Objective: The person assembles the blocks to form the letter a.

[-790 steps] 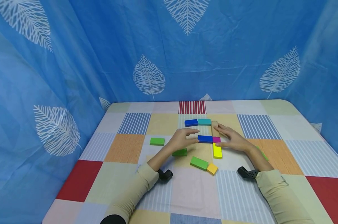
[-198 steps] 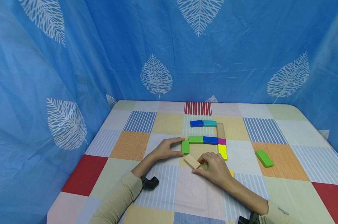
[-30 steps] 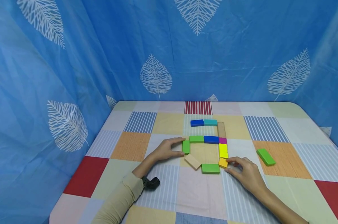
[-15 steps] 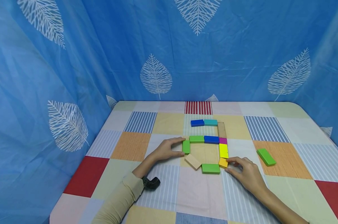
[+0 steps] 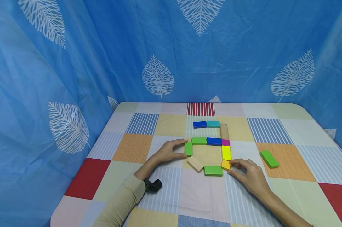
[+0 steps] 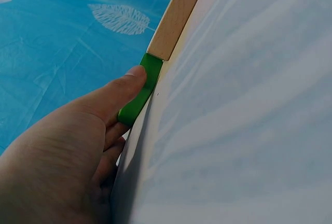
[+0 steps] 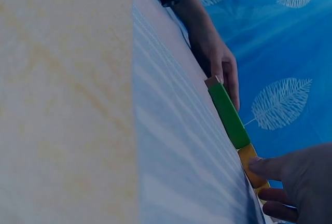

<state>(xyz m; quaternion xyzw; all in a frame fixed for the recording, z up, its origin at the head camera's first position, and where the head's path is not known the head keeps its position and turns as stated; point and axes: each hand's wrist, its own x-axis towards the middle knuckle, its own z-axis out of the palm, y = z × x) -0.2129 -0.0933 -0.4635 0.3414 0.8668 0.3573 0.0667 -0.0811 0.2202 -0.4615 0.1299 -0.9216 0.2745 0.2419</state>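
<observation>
My left hand (image 5: 167,151) pinches a green wooden block (image 5: 188,149) between thumb and fingers at the left side of a block outline. In the left wrist view, the thumb presses that green block (image 6: 142,90). At the lower right corner, my right hand (image 5: 251,176) pinches a small orange-yellow block (image 5: 226,165). The right wrist view has its thumb on the orange-yellow block (image 7: 249,167). Between the hands lie a slanted plain wood block (image 5: 195,164) and a green block (image 5: 213,171), end to end with the orange-yellow one.
A yellow block (image 5: 226,152), magenta block (image 5: 225,142), blue block (image 5: 214,141) and green block (image 5: 199,141) continue the outline. Farther back are a plain wood block (image 5: 224,131), teal block (image 5: 213,124) and blue block (image 5: 199,125). One green block (image 5: 269,159) lies apart at right.
Since 6.6 s ago, the right hand has moved from the near blocks to the orange-yellow block, now under the yellow one. The left hand has stayed. The last second shows no visible movement.
</observation>
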